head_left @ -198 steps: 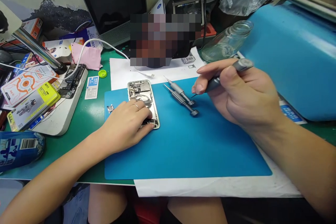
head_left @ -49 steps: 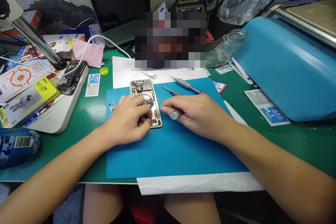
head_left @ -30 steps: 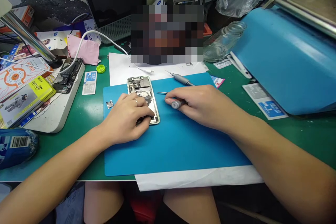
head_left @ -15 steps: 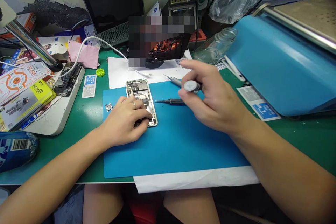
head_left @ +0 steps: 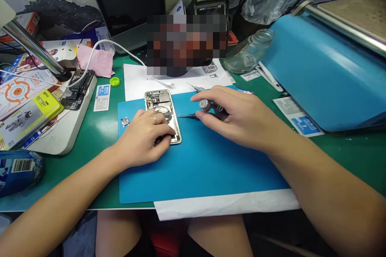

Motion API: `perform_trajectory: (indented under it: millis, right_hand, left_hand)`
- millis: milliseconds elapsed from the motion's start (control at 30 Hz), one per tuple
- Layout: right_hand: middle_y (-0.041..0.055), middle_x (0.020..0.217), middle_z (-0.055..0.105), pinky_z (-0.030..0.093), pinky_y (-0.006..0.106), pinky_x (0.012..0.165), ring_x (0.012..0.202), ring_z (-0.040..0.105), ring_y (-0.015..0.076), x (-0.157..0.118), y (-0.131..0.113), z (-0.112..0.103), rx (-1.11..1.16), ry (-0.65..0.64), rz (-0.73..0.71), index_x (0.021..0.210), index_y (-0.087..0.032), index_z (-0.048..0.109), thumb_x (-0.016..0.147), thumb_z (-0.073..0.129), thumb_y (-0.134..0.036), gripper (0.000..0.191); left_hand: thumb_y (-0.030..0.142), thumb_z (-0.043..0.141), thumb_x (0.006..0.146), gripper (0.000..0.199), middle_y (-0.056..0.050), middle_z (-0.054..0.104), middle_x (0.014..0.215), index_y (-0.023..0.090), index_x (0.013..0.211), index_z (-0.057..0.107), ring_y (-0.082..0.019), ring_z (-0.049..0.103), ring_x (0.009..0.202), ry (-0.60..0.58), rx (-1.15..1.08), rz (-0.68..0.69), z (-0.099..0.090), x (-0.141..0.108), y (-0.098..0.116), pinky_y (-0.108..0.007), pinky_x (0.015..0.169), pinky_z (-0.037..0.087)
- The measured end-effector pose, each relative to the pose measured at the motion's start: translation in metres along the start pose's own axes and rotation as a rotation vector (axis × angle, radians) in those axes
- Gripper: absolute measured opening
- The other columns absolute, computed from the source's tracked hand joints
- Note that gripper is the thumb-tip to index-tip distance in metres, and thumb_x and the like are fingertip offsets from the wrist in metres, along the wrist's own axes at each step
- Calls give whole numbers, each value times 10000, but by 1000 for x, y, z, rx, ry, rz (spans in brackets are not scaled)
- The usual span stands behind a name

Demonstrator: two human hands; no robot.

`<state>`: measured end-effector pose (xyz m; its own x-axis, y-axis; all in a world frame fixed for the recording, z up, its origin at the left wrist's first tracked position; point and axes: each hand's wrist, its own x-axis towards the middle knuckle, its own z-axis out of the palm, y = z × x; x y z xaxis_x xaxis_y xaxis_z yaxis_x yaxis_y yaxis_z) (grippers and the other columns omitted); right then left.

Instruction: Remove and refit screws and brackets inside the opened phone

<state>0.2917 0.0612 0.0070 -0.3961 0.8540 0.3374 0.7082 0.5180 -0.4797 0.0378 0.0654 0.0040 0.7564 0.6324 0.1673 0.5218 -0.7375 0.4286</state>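
An opened smartphone (head_left: 173, 122) with bare inner parts lies on the blue mat (head_left: 193, 168). Across its lower half rests my left hand (head_left: 150, 136), fingers curled and pressed onto it, hiding part of the inside. My right hand (head_left: 235, 118) is over the mat, to the phone's right, with a dark screwdriver (head_left: 221, 111) between thumb and fingers. The grey end cap (head_left: 204, 105) of that screwdriver faces left. Beneath this hand a second screwdriver (head_left: 187, 116) lies with its tip toward the phone. Just behind it is a grey pen-like tool (head_left: 196, 88).
A small metal part (head_left: 124, 121) sits left of the phone. White paper (head_left: 135, 82) and a cable plug (head_left: 171, 84) are behind. A glass jar (head_left: 247, 54) stands at the back right. At left, a phone board (head_left: 76, 90) lies on a white box (head_left: 70, 132).
My right hand has lowered and shifted slightly left, and the screwdriver has turned so its end cap points more to the left. My left hand stays on the smartphone.
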Motion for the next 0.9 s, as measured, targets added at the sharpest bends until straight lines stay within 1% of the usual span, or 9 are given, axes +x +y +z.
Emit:
perform_trajectory:
  millis: [67, 133, 267, 433, 533, 700, 767, 833, 900]
  right_hand:
    - [89, 1082, 695, 526, 340, 659, 870, 688, 237, 0, 8, -4, -146, -105, 9, 1175, -215, 623, 937, 563, -332, 272]
    - [96, 1142, 703, 539, 366, 694, 944, 701, 277, -1, 16, -5, -189, -165, 27, 1223, -221, 606, 933, 575, -373, 328]
    - [74, 1160, 731, 535, 381, 719, 992, 714, 300, -3, 25, -4, -184, -192, 57, 1264, -253, 590, 955, 548, -384, 338]
    - [72, 1188, 733, 503, 356, 648, 926, 721, 292, -3, 25, 1, -249, -147, 48, 1244, -249, 600, 930, 572, -353, 332]
    - [75, 1198, 730, 486, 343, 621, 927, 720, 286, -2, 24, 1, -269, -123, 53, 1216, -247, 609, 928, 567, -329, 303]
    - [72, 1024, 753, 493, 361, 666, 858, 704, 275, 3, 20, -8, -226, 70, 141, 1066, -230, 674, 906, 611, -344, 207]
    - [89, 1015, 753, 493, 362, 696, 859, 698, 269, 5, 20, -15, -232, 148, 169, 1023, -210, 702, 914, 601, -357, 209]
    - [106, 1039, 757, 481, 359, 707, 877, 693, 267, 6, 22, -21, -270, 200, 226, 1034, -193, 728, 923, 582, -359, 248]
    - [120, 1017, 762, 445, 352, 669, 862, 684, 268, 7, 28, -25, -315, 207, 295, 1024, -181, 750, 915, 582, -345, 259]
  left_hand:
    - [238, 523, 966, 226, -39, 674, 908, 217, 998, 746, -210, 584, 899, 0, -6, -1, 0, 0, 0, -385, 776, 322]
    - [237, 521, 966, 229, -39, 672, 908, 217, 999, 747, -211, 585, 903, -1, -9, -1, 0, 0, 0, -385, 777, 322]
    - [235, 525, 969, 223, -39, 680, 916, 216, 989, 746, -210, 591, 908, 1, -12, -4, 0, 0, 1, -389, 788, 326]
    - [238, 522, 969, 223, -44, 686, 917, 219, 989, 744, -214, 593, 912, -3, -10, -15, -1, 0, 1, -391, 787, 329]
    - [246, 518, 970, 226, -48, 689, 918, 223, 989, 742, -216, 592, 908, -6, -8, -19, -1, 0, 1, -391, 785, 331]
    - [250, 521, 971, 226, -50, 690, 922, 224, 990, 744, -218, 592, 911, -11, -4, -23, -1, 0, 2, -389, 780, 327]
    - [247, 516, 972, 230, -51, 690, 927, 220, 989, 744, -218, 593, 913, -14, -7, -22, -1, 0, 2, -388, 779, 325]
    - [245, 514, 971, 233, -51, 690, 929, 218, 989, 744, -218, 592, 913, -13, -7, -21, -1, 0, 2, -388, 777, 321]
    - [242, 518, 969, 229, -49, 688, 931, 218, 989, 745, -217, 591, 915, -11, -7, -20, -1, 0, 1, -387, 778, 320]
